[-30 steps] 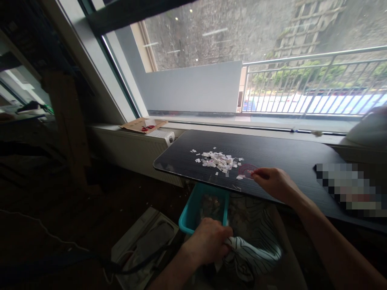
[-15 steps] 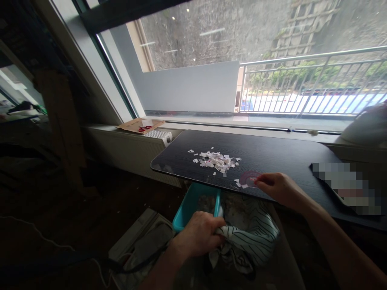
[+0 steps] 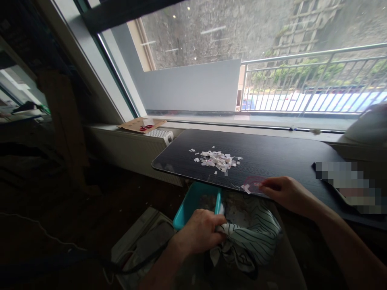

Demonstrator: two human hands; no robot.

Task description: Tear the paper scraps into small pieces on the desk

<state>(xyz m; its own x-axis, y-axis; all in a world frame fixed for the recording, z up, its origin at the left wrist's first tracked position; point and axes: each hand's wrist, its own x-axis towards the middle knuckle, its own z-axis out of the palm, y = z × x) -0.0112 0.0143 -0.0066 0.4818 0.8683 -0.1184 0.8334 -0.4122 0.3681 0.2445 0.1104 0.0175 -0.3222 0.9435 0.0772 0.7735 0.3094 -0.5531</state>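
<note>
My left hand point(image 3: 204, 231) is closed on the gathered edge of a pale cloth with dark stripes point(image 3: 256, 237), just below the table's front edge. The cloth hangs open, with small scraps inside it. Behind that hand stands a turquoise plastic bin point(image 3: 183, 209), partly hidden by it. My right hand point(image 3: 281, 188) pinches a thin, see-through reddish piece with a rounded edge point(image 3: 254, 181), its kind unclear, low over the table's front edge. A few white paper scraps point(image 3: 246, 188) lie against it. A larger pile of paper scraps point(image 3: 219, 160) rests on the dark table point(image 3: 281, 155).
A blurred-out flat item point(image 3: 347, 185) lies at the table's right. On the sill to the left are red-handled scissors point(image 3: 146, 128) on brown cardboard point(image 3: 130, 125), near a white radiator point(image 3: 157, 137). A white bag point(image 3: 369, 125) sits at the far right.
My right hand has drawn the reddish piece slightly right and toward the table's front edge, and the few scraps beside it have moved along. My left hand keeps its hold on the cloth.
</note>
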